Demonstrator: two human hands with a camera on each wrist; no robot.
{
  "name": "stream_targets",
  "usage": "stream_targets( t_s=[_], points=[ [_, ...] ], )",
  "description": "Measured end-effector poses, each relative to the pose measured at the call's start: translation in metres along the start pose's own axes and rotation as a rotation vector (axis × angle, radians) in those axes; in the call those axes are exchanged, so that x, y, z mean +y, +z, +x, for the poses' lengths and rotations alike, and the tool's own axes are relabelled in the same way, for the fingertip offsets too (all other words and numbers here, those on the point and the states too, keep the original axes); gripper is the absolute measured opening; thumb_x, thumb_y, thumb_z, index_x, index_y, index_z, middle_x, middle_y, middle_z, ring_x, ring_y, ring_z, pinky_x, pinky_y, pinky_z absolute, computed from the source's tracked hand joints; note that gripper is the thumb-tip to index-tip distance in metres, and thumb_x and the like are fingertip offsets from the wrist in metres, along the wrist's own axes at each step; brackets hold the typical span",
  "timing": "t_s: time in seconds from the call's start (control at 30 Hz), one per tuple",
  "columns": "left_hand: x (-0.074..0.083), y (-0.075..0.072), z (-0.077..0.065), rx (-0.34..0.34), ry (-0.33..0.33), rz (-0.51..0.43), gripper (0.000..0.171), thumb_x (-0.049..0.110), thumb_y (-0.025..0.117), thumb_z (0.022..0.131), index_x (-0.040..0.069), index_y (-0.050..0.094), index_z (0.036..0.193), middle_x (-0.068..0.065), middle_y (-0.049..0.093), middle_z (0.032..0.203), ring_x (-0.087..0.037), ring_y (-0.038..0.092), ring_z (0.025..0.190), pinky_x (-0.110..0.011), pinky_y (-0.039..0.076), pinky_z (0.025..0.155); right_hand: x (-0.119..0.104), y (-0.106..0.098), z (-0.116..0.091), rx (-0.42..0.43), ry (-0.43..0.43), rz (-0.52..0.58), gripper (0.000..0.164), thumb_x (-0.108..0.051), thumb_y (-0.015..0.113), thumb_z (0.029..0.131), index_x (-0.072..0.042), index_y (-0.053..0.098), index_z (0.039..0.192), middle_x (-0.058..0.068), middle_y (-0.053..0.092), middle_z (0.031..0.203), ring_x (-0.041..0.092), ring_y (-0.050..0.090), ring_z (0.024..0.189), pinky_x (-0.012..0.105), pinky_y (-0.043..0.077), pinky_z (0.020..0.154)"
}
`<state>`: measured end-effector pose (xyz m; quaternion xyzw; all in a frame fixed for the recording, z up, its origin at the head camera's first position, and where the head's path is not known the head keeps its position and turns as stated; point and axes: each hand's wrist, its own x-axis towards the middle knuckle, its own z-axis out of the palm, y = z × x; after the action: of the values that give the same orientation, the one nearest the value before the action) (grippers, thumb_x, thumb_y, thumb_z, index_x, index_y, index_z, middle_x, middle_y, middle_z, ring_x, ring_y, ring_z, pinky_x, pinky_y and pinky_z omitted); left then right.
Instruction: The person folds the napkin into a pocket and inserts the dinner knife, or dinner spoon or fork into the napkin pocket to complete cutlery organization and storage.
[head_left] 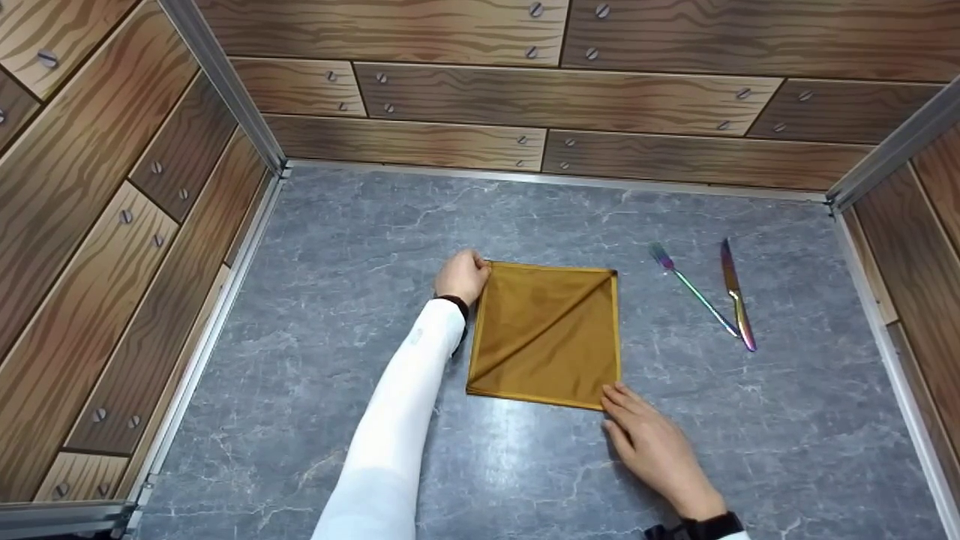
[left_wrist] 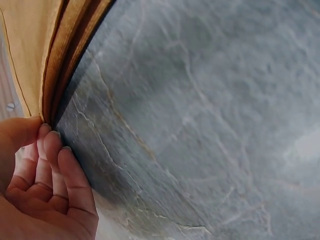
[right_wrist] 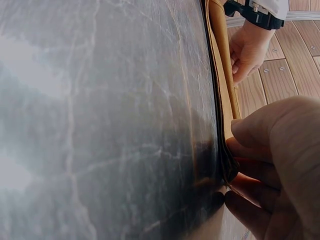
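Left hand (head_left: 461,276) pinches the far-left corner of a mustard-brown cloth (head_left: 547,337) between thumb and fingertips, seen from the head, while the right hand (head_left: 660,446) touches the diagonally opposite near-right corner with its fingers fairly straight and its thumb slightly apart from them. Between these two holds the cloth lies flat and square on the grey marbled tabletop (head_left: 337,225), a slanting crease running from the corner below the left hand to the one beyond the right. A black wristband (head_left: 454,304) and a white sleeve (head_left: 397,405) follow directly behind the left hand. Up and to the right of the right hand, clear of both hands, lie a rainbow-coloured fork (head_left: 701,299) and a knife (head_left: 730,274), their handle ends close together. Wood-patterned panels (head_left: 570,97) stand beyond the hands and on either side. From the left wrist, the pinch shows closely: thumb against fingertips at the corner, several layered edges rising above it, tabletop to its right. From the right wrist, thumb and fingers lie about the stacked corner, one fingertip near the tabletop, the left hand visible past them at the far end.
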<state>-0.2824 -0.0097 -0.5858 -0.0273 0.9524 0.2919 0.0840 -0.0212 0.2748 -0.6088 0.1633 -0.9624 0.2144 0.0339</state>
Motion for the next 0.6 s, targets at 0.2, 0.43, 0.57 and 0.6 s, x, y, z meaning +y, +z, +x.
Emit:
stream_targets(
  t_s=[0.2, 0.43, 0.57, 0.6],
  points=[
    [-0.0019, 0.0027, 0.0006, 0.01, -0.005, 0.015, 0.011, 0.026, 0.063, 0.094, 0.016, 0.065, 0.1, -0.002, 0.07, 0.097, -0.022, 0.066, 0.09, -0.042, 0.052, 0.078, 0.0007, 0.0012, 0.0002, 0.022, -0.021, -0.004, 0.04, -0.019, 0.07, 0.091, -0.002, 0.066, 0.127, 0.007, 0.057, 0.138, 0.026, 0.049, 0.131, 0.048, 0.042, 0.103],
    [-0.0024, 0.002, 0.0004, 0.005, 0.006, 0.005, 0.013, 0.028, 0.062, 0.095, 0.016, 0.063, 0.102, -0.002, 0.069, 0.099, -0.022, 0.066, 0.092, -0.042, 0.051, 0.079, 0.0014, 0.002, 0.0008, 0.033, -0.042, -0.004, 0.04, -0.017, 0.071, 0.09, -0.001, 0.066, 0.126, 0.008, 0.059, 0.136, 0.028, 0.05, 0.129, 0.049, 0.043, 0.102],
    [0.0026, -0.0025, -0.0022, 0.014, 0.08, 0.016, 0.015, 0.028, 0.061, 0.095, 0.017, 0.064, 0.103, -0.001, 0.067, 0.101, -0.02, 0.064, 0.092, -0.039, 0.051, 0.08, 0.0013, 0.0011, 0.0006, 0.027, -0.027, -0.003, 0.039, -0.018, 0.071, 0.09, -0.002, 0.066, 0.126, 0.007, 0.059, 0.136, 0.027, 0.05, 0.13, 0.049, 0.043, 0.102],
    [0.004, -0.0034, -0.0033, 0.024, 0.132, 0.027, 0.015, 0.027, 0.06, 0.096, 0.016, 0.065, 0.105, -0.001, 0.067, 0.102, -0.02, 0.063, 0.093, -0.038, 0.05, 0.081, 0.0011, 0.0009, 0.0004, 0.021, -0.023, -0.002, 0.039, -0.019, 0.07, 0.091, -0.002, 0.066, 0.126, 0.007, 0.058, 0.137, 0.027, 0.049, 0.13, 0.049, 0.043, 0.103]
  ],
)
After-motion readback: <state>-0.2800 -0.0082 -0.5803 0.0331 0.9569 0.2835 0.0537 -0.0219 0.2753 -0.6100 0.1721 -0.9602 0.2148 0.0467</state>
